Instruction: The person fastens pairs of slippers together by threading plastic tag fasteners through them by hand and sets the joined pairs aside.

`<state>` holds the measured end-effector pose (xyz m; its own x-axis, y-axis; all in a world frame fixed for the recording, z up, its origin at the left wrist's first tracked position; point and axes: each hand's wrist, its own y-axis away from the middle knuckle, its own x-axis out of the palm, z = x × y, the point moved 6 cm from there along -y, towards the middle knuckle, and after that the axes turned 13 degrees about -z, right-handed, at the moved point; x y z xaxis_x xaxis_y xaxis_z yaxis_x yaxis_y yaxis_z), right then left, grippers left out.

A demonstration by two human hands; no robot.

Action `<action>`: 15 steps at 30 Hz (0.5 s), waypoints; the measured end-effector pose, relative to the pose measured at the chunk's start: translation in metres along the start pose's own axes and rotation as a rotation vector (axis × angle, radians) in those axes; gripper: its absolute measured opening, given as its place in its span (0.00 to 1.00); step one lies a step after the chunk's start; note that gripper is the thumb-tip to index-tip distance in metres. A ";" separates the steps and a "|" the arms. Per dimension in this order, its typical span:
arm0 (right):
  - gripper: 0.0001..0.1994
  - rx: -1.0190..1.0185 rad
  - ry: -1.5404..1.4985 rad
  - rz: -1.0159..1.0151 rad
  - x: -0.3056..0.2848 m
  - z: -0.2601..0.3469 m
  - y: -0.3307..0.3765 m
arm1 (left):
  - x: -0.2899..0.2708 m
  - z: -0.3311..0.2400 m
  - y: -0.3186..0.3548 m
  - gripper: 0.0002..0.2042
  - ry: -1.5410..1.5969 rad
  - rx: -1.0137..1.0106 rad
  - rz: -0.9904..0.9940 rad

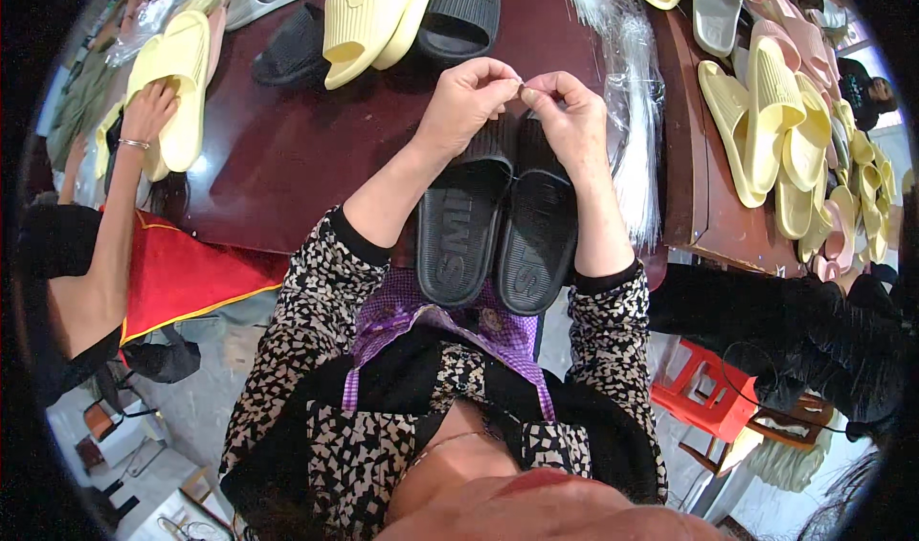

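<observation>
A pair of black ribbed slide sandals lies side by side at the table's near edge, the left sandal [458,235] next to the right sandal [536,239]. Above their far ends, my left hand [467,108] and my right hand [572,124] meet fingertip to fingertip. Both are closed in a pinch, thumb against forefinger. Whatever sits between the fingertips is too small to make out. My hands and wrists partly cover the sandals' straps. To the right of my right hand lies a bundle of thin clear plastic strands [634,129].
Beyond my hands are yellow slides [369,24] and black slides [459,10] on the dark red table [258,177]. More yellow slides [751,120] crowd the right-hand table. At left, another person's hand [151,110] touches a yellow slide. A red stool [704,388] stands lower right.
</observation>
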<state>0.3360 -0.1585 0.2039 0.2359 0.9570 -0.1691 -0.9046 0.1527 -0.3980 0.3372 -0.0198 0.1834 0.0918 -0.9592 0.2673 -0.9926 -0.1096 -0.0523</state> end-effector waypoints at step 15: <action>0.03 -0.030 0.083 0.066 -0.001 0.003 0.003 | -0.001 0.005 0.001 0.01 -0.033 0.014 0.065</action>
<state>0.3320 -0.1584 0.2058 0.2061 0.9406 -0.2697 -0.9085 0.0816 -0.4099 0.3368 -0.0197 0.1785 0.0298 -0.9726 0.2305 -0.9954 -0.0500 -0.0822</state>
